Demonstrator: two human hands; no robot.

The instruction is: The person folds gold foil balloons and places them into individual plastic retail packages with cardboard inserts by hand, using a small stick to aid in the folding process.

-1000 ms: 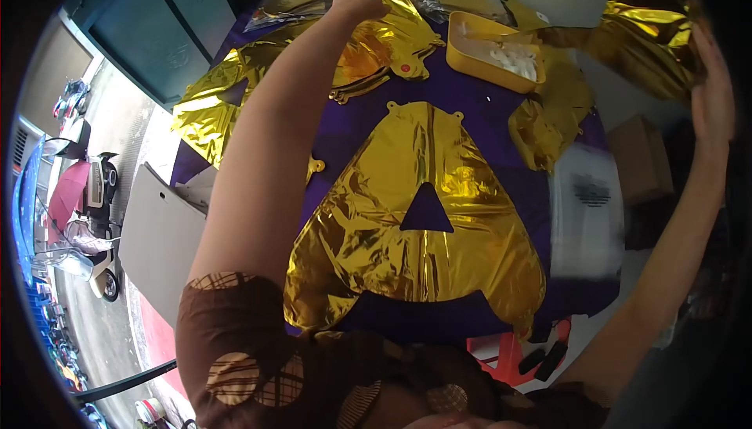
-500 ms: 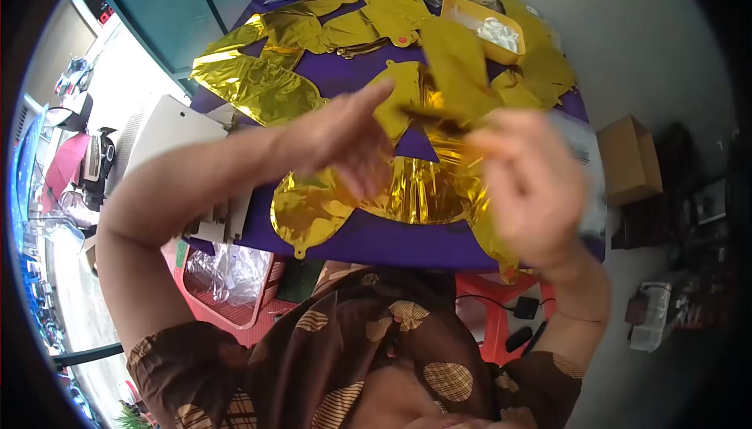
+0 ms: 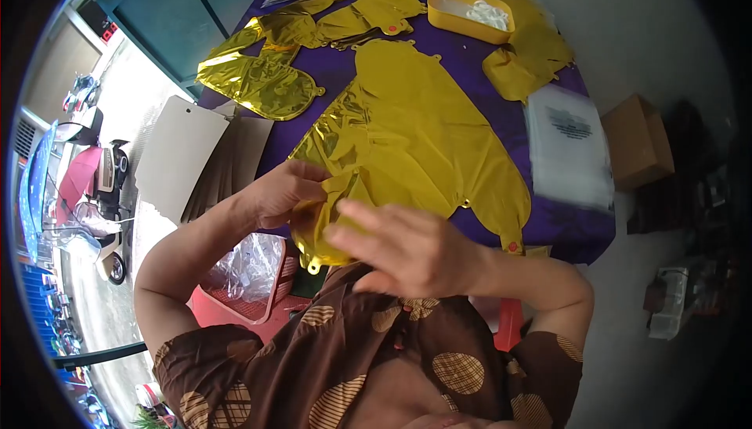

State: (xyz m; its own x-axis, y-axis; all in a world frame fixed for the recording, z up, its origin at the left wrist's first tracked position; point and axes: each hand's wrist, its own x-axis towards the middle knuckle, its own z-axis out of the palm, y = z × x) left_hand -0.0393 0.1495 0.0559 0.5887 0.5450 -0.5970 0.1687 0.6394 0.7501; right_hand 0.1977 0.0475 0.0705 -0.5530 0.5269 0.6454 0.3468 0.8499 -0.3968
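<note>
A large flat gold foil balloon (image 3: 427, 127) lies across the front of the table, its lower left part folded up and hanging over the near edge. At that fold my left hand (image 3: 286, 194) pinches the foil between thumb and fingers. My right hand (image 3: 423, 253) is just right of the fold, its fingers stretched out toward the foil and slightly blurred; nothing shows in it. A small tab with a red dot (image 3: 513, 247) sits at the balloon's lower right tip.
More gold foil balloons (image 3: 262, 77) lie at the back on the purple cloth (image 3: 333, 69). A yellow tray (image 3: 470, 27) holds white pieces. Printed clear bags (image 3: 572, 147) lie right, cardboard sheets (image 3: 184, 155) left. A red basket (image 3: 270, 304) stands below, a cardboard box (image 3: 638, 143) beside the table.
The gold foil has been laid out wide over the table front. My left hand has come down to its left edge, and my right hand has moved left and down toward it.
</note>
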